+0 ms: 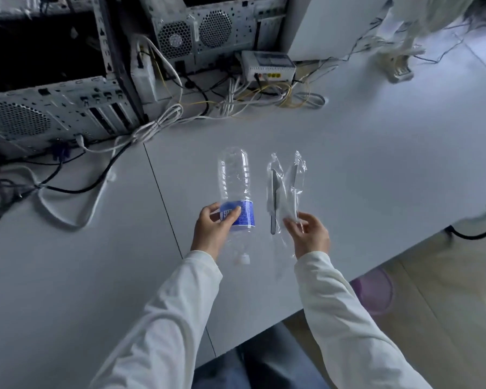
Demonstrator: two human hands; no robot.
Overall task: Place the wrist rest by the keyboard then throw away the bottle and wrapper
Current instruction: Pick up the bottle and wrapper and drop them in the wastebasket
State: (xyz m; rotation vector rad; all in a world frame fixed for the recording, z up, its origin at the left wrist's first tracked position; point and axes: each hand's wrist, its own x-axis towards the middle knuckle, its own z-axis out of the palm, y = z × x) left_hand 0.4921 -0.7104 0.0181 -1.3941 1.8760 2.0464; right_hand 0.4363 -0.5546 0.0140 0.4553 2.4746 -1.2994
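Head view, disposal step. I read the second half of the task as under way: neither a keyboard nor a wrist rest appears in this view, so I cannot confirm the first placement from here.

My left hand (212,230) is curled around the bottle (236,189), thumb and fingers pressed on its blue label (240,216). The bottle is clear and looks empty; its white cap (243,259) points toward me and its base away, and whether it is touching the table (376,153) or just lifted I cannot tell.

My right hand (310,233) pinches the near end of the wrapper (285,189), a crumpled clear film just beside the bottle on its right, apart from it. The far end of the film trails over the tabletop.

Cables (157,124) and open computer cases (54,113) crowd the far-left of the table, well apart from both items.

In my judgement, the next move calls for lifting both items clear together and carrying them to a bin. A round purple shape (372,290) on the floor past the table edge, to my right, may be that bin, but it is too blurred to say. The film is limp and slippery, so the pinch must hold firm.
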